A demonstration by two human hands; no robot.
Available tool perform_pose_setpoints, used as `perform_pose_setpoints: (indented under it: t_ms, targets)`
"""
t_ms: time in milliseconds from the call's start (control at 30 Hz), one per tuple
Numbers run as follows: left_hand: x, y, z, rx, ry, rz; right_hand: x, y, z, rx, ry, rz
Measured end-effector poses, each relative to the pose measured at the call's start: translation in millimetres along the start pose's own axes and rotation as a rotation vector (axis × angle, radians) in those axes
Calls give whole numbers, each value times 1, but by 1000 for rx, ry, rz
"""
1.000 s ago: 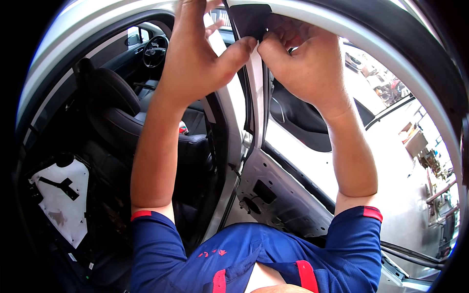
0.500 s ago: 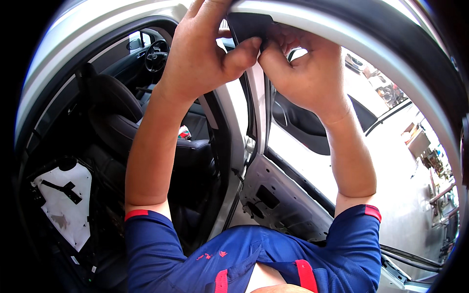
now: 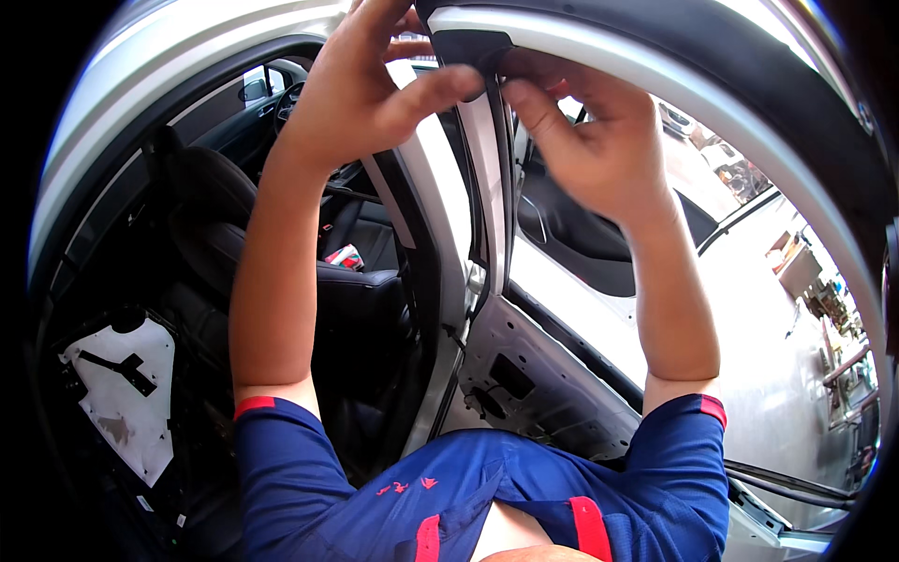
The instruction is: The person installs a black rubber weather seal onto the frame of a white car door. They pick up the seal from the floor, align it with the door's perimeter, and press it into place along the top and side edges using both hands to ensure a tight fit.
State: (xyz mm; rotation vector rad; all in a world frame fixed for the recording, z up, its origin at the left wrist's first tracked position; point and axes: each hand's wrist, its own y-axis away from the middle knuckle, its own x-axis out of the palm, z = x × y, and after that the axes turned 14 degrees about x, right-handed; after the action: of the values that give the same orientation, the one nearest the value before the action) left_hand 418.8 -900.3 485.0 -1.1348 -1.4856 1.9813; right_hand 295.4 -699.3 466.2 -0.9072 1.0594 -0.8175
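Note:
Both my hands are raised to the upper corner of a white car door's window frame, where a black corner trim piece sits. My left hand is open, its thumb stretched out to the lower edge of the trim and its other fingers apart, partly behind the frame. Just right of the trim, my right hand is bent in with its thumb beside a black rubber strip. Its fingers curl up under the frame, and their tips are in shadow, so what they pinch is hidden.
The door's bare inner metal panel shows below my arms. On the left are a black car seat and a white panel with black patches. A red and white packet lies inside the car. Shelves with parts stand far right.
My left hand has shifted left and opened, its thumb drawing back from the right hand. The right thumb has moved slightly away from the trim. The view has shifted a little.

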Motion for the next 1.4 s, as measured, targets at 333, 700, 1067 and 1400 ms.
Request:
perform_pose_setpoints:
  t_ms: [333, 700, 1067, 1400]
  targets:
    - [11, 9, 34, 44, 438, -89, -14, -28, -48, 193, -138, 305]
    - [16, 6, 28, 48, 403, -64, -6, -25, -27, 219, -222, 278]
    - [59, -36, 5, -25, 143, -738, -3, -29, -31, 33, -251, 136]
    - [52, -37, -3, -116, 220, -660, -6, -28, -29, 101, -295, 197]
